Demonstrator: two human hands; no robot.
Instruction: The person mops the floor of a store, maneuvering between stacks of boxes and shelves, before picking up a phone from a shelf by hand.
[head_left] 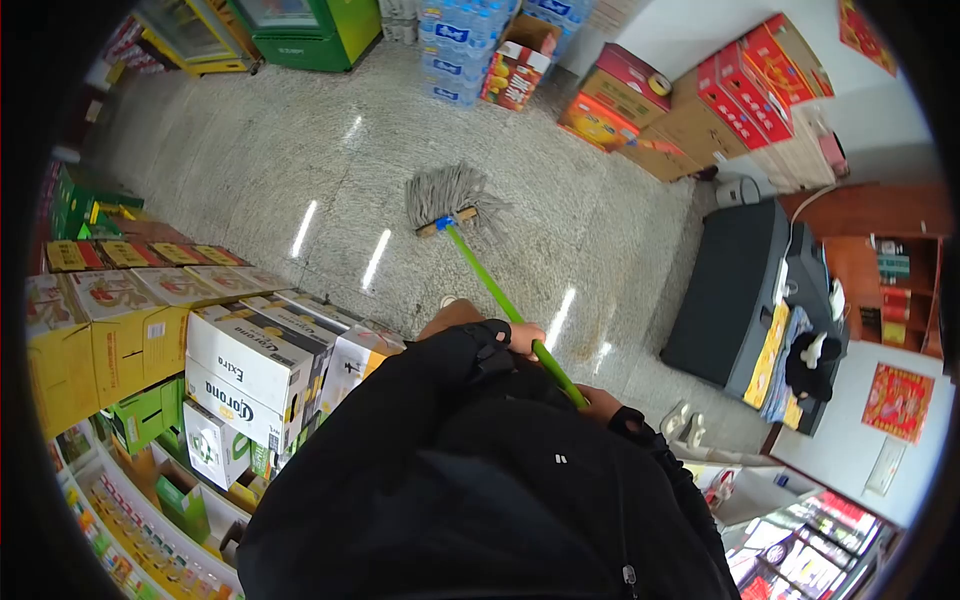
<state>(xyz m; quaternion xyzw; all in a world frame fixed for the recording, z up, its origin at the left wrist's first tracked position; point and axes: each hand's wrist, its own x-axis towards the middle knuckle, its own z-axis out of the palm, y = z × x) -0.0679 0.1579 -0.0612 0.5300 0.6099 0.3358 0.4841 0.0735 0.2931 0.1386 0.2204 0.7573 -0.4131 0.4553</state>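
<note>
A mop with a bright green handle (490,282) slants from my body out over the floor. Its grey string head (445,195) lies spread on the shiny floor ahead, joined by a blue fitting and a wooden bar. My left hand (524,339) is wrapped round the handle partway down. Closer to my body, my right hand (600,404) grips the upper end, its fingers partly hidden. Both arms are in black sleeves.
Corona boxes (250,365) and yellow cartons (130,330) are stacked close on my left. Bottled water packs (455,45) and red cartons (740,90) line the far side. A dark sofa-like piece (725,285) and white shoes (684,424) are at right. A green fridge (310,40) stands far left.
</note>
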